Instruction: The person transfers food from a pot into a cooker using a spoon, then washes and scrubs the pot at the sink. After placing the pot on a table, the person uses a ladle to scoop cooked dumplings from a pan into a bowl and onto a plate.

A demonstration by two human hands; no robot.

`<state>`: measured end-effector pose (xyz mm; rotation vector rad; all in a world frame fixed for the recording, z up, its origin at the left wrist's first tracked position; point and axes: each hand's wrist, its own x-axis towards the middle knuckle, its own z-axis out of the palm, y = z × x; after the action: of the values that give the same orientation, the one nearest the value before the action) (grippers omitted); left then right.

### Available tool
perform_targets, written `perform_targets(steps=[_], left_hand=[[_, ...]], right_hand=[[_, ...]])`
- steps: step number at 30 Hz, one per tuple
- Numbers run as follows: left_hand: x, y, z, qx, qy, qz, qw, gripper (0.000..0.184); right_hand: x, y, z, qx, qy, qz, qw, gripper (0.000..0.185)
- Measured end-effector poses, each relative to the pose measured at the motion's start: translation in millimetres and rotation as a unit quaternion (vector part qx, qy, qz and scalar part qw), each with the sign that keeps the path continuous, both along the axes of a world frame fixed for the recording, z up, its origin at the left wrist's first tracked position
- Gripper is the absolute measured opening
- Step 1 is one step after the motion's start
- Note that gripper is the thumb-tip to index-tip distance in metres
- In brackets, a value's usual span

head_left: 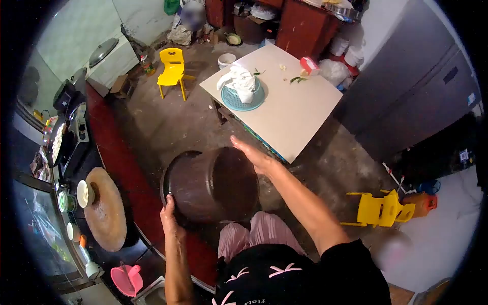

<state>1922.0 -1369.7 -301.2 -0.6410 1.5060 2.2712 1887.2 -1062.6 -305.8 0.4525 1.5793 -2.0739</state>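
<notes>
A large dark brown crock (190, 183) is held on its side between my two hands, in front of my knees. My left hand (172, 221) grips it near the rim at the left, thumb showing on top. At the other end, my right hand (254, 155) presses against the crock's upper right edge with its fingers stretched along it. The undersides of both hands and the inside of the crock are hidden from me.
A white-topped table (292, 119) carries a blue basket (244, 101) with a white cloth (238, 80). Left is a counter with a round wooden board (109, 218), a bowl (85, 193) and a pink scoop (124, 280). Yellow chairs (172, 66) and a grey refrigerator (401, 81) stand around.
</notes>
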Motion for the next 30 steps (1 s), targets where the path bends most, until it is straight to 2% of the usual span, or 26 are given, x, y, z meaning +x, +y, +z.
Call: perform_targets(steps=[2, 4, 5, 7, 9, 11, 13, 14, 17, 19, 20, 21, 22, 23, 25, 27, 28, 30], left_hand=[[0.2, 16.2, 7.9, -0.046, 0.018, 0.003, 0.999, 0.049], [-6.2, 32.0, 20.7, -0.106, 0.016, -0.03, 0.994, 0.045], [-10.1, 44.0, 26.3, -0.136, 0.015, -0.047, 0.989, 0.044], [-17.8, 72.4, 29.3, -0.18, 0.051, -0.077, 0.979, 0.032], [-24.7, 98.9, 24.9, -0.238, 0.09, -0.129, 0.958, 0.027], [-34.5, 135.9, 18.4, -0.268, 0.121, -0.151, 0.944, 0.023], [-47.4, 184.4, 16.4, -0.258, 0.095, -0.152, 0.949, 0.021], [-53.2, 214.6, 20.9, -0.237, 0.078, -0.165, 0.954, 0.02], [-74.2, 301.5, 19.3, -0.222, 0.019, -0.211, 0.952, 0.019], [-81.1, 359.3, 3.4, -0.173, -0.002, -0.237, 0.956, 0.018], [-84.0, 389.7, 8.4, -0.188, -0.02, -0.265, 0.945, 0.019], [-83.3, 420.3, 12.6, -0.201, -0.038, -0.293, 0.934, 0.019], [-78.3, 445.9, 0.5, -0.214, 0.026, -0.317, 0.924, 0.021], [-73.7, 471.2, -11.8, -0.225, 0.093, -0.339, 0.909, 0.023], [-63.2, 521.6, -10.8, -0.212, 0.11, -0.378, 0.894, 0.028], [-53.0, 563.3, -30.1, -0.143, 0.08, -0.376, 0.912, 0.031], [-55.2, 574.6, -30.3, -0.204, 0.1, -0.434, 0.872, 0.03], [-60.1, 598.8, -65.0, -0.195, 0.163, -0.398, 0.881, 0.031]], right_hand=[[11.5, 9.7, -2.5, -0.071, -0.028, -0.004, 0.997, 0.11], [17.1, 20.4, -30.6, -0.035, -0.018, -0.051, 0.998, 0.107], [19.4, 28.2, -54.1, -0.017, -0.013, -0.076, 0.997, 0.105], [14.8, 45.8, -157.6, -0.102, -0.036, -0.136, 0.985, 0.087], [15.2, 64.2, -184.3, -0.16, -0.05, -0.166, 0.972, 0.076], [23.3, 96.7, -166.4, -0.191, -0.055, -0.169, 0.965, 0.07], [18.7, 150.5, -215.7, -0.153, -0.045, -0.174, 0.972, 0.073], [19.3, 172.9, -239.0, -0.109, -0.049, -0.22, 0.968, 0.075], [34.6, 260.2, -197.5, -0.099, -0.085, -0.26, 0.957, 0.088], [54.9, 321.2, -168.8, -0.128, -0.11, -0.351, 0.921, 0.077], [66.4, 354.1, -197.8, -0.237, -0.08, -0.371, 0.894, 0.072], [76.8, 368.5, -165.7, -0.184, -0.053, -0.387, 0.902, 0.085], [97.8, 389.8, -188.1, -0.159, -0.08, -0.416, 0.892, 0.092], [115.3, 403.9, -196.1, -0.158, -0.088, -0.436, 0.882, 0.09], [150.3, 425.4, -196.7, -0.193, -0.091, -0.48, 0.851, 0.085], [174.8, 446.9, -197.5, -0.214, -0.085, -0.517, 0.825, 0.08], [179.9, 457.9, -199.1, -0.222, -0.078, -0.534, 0.812, 0.078], [180.7, 481.7, -201.1, -0.235, -0.06, -0.556, 0.795, 0.073]])
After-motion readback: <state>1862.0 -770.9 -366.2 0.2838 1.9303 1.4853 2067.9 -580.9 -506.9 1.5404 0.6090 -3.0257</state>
